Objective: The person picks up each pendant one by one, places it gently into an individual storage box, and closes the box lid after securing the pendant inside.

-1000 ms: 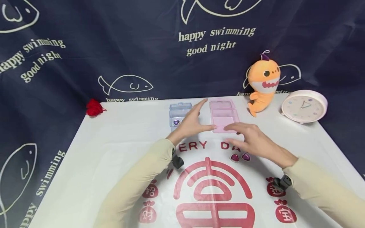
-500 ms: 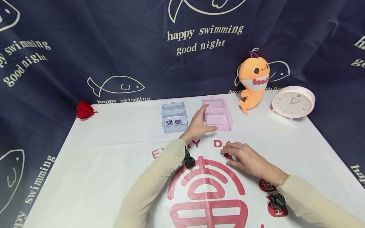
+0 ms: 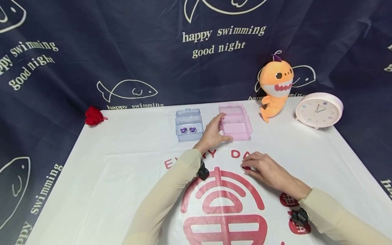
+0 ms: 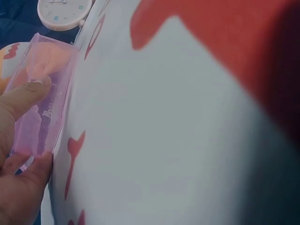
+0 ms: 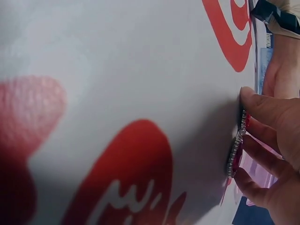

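My left hand (image 3: 211, 136) is at the left side of an open pink see-through box (image 3: 237, 131), thumb on its front and fingers along its side. In the left wrist view the thumb and fingers span the pink box (image 4: 42, 103). Over the table, my right hand (image 3: 263, 170) pinches a red heart-shaped gem (image 3: 246, 167) with a beaded silvery edge. The right wrist view shows two such gems side by side under the fingers: the red gem (image 5: 246, 121) by the thumb, and a purplish gem (image 5: 236, 157) below it, which the other fingertips touch.
Left of the pink box stands an open blue see-through box (image 3: 189, 137) with two purple heart gems (image 3: 192, 129) inside. An orange shark plush (image 3: 275, 88) and a pale pink clock (image 3: 320, 110) are at the back right. A red yarn bundle (image 3: 94, 116) lies at the left edge.
My left hand has moved right, from between the boxes onto the pink box. My right hand has come down from in front of that box to the red gem. The head view has shifted slightly.
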A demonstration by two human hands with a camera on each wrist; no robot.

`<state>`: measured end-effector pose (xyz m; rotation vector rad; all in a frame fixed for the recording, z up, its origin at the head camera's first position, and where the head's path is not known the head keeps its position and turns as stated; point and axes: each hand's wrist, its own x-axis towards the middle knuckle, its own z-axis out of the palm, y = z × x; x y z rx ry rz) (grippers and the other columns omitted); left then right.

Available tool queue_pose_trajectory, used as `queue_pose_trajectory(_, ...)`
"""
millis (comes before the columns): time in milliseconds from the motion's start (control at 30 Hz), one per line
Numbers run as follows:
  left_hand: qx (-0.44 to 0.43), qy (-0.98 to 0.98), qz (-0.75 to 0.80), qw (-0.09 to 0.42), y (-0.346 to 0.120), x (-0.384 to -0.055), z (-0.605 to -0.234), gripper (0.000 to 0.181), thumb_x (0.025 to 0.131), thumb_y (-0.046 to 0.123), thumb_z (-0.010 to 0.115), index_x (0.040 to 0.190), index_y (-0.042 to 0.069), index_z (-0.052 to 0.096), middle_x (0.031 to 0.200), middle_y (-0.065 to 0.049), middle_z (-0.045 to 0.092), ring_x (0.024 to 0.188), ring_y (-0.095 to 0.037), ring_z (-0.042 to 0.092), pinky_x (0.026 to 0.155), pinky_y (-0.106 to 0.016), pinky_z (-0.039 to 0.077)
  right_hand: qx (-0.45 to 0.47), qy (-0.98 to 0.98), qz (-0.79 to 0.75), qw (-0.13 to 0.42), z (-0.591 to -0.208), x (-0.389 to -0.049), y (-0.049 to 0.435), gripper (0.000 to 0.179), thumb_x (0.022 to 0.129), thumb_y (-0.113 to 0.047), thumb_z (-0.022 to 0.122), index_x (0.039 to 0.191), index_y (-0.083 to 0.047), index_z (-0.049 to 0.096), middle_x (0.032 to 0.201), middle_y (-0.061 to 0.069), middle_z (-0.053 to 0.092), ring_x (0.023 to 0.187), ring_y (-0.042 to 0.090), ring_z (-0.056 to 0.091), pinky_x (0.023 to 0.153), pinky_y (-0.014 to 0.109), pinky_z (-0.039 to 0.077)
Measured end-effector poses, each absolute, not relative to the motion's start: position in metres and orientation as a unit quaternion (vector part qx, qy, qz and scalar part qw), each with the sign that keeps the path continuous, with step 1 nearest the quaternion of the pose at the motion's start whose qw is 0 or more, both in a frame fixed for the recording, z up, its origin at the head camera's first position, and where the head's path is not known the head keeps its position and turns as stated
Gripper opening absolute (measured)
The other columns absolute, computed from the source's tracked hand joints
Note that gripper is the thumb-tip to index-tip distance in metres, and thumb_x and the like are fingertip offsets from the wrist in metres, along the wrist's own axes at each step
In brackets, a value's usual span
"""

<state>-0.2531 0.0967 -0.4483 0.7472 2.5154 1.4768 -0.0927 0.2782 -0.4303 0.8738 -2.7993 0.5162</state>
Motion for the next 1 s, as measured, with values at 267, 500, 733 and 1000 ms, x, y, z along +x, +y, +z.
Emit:
queue_pose_trajectory(267, 0.244, 0.826, 0.502, 0.079, 0.096, -0.256, -0.448, 0.094, 0.067, 0.008, 0.089, 0.145, 0.014, 0.037, 0.136, -0.014, 0.050, 0.121, -0.023, 0.056, 0.102, -0.023, 0.047, 0.292, -0.934, 0.181, 0.096, -0.419, -0.098, 0.280, 0.023, 0.075, -0.013, 0.083, 0.095, -0.007, 0.074, 0.095, 0.003, 0.070, 0.091, 0.017, 0.065, 0.079, 0.037, 0.058)
queue_pose_trajectory(500, 0.243, 0.828, 0.498, 0.086, 0.095, -0.256, -0.447, 0.093, 0.068, 0.007, 0.088, 0.145, 0.016, 0.036, 0.138, -0.013, 0.049, 0.121, -0.024, 0.056, 0.103, -0.025, 0.047, 0.284, -0.928, 0.201, 0.131, -0.396, -0.107, 0.285, 0.026, 0.073, -0.009, 0.083, 0.096, -0.006, 0.072, 0.098, 0.006, 0.070, 0.094, 0.022, 0.066, 0.079, 0.041, 0.058)
queue_pose_trajectory(733, 0.247, 0.830, 0.492, 0.088, 0.095, -0.256, -0.448, 0.092, 0.069, 0.009, 0.087, 0.145, 0.016, 0.036, 0.138, -0.012, 0.048, 0.117, -0.022, 0.056, 0.102, -0.026, 0.048, 0.270, -0.923, 0.213, 0.171, -0.372, -0.126, 0.288, 0.028, 0.070, -0.002, 0.083, 0.096, -0.004, 0.072, 0.098, 0.009, 0.071, 0.092, 0.025, 0.068, 0.078, 0.045, 0.057)
queue_pose_trajectory(1000, 0.247, 0.835, 0.484, 0.092, 0.095, -0.254, -0.446, 0.093, 0.071, 0.012, 0.087, 0.147, 0.018, 0.034, 0.138, -0.011, 0.048, 0.120, -0.022, 0.056, 0.103, -0.027, 0.048, 0.257, -0.923, 0.222, 0.184, -0.358, -0.158, 0.279, 0.025, 0.074, -0.001, 0.081, 0.097, -0.002, 0.072, 0.099, 0.014, 0.071, 0.092, 0.029, 0.067, 0.079, 0.048, 0.056)
